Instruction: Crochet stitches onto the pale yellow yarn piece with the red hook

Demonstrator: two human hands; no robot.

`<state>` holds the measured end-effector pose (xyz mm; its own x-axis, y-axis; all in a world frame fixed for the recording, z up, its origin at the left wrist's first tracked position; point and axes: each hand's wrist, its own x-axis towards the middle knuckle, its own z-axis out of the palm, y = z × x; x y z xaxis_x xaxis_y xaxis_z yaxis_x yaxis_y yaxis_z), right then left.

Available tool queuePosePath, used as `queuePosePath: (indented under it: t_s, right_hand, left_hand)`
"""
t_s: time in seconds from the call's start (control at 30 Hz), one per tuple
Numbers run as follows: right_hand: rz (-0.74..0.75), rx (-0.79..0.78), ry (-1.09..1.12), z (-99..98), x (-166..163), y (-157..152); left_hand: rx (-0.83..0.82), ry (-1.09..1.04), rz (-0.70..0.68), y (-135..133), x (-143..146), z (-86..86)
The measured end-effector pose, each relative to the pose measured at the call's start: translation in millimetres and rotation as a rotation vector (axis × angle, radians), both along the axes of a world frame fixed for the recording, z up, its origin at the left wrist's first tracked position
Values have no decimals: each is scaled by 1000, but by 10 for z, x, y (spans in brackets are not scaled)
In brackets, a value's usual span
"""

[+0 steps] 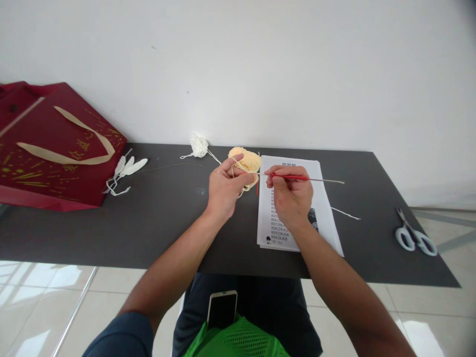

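Note:
My left hand (224,188) is closed over a pale yellow crochet piece (247,162), with yellow yarn looped over its fingers. My right hand (290,194) pinches a red-handled crochet hook (302,178) that lies level, its metal end pointing right and its tip meeting the yellow piece. Both hands hover above a dark table (156,218). Under my right hand lies a printed pattern sheet (324,208).
A small ball of white yarn (199,146) sits by the wall. White feather-like pieces (126,168) lie next to a red gift bag (52,148) at the left. White-handled scissors (414,237) rest at the right edge. A phone (222,308) lies on my lap.

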<state>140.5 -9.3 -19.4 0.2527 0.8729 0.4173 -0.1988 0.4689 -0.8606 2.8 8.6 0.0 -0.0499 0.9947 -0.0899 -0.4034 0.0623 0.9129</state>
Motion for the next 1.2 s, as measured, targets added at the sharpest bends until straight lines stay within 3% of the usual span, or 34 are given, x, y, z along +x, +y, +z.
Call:
queuePosePath:
  t_s: [0.13,0.2,0.37,0.5,0.93,1.2]
  right_hand:
    - [-105,226,-324,-35,33,-37]
    - [-124,297,-378,-42,25,-59]
    - [-48,75,-128,-13,17,-45]
    - [76,50,89,-3,35,20]
    - [215,-84,287,89,49,11]
    - [209,-294,427,37,-99,-34]
  left_hand:
    - [9,114,66,6,6,-24]
    - [64,182,102,-5,8,-46]
    - [205,298,125,-49,6,-72]
    - [218,252,72,-45,-11,-77]
    - [144,-8,-97,6,-73,-59]
    - [187,99,-4,-18,-18,-105]
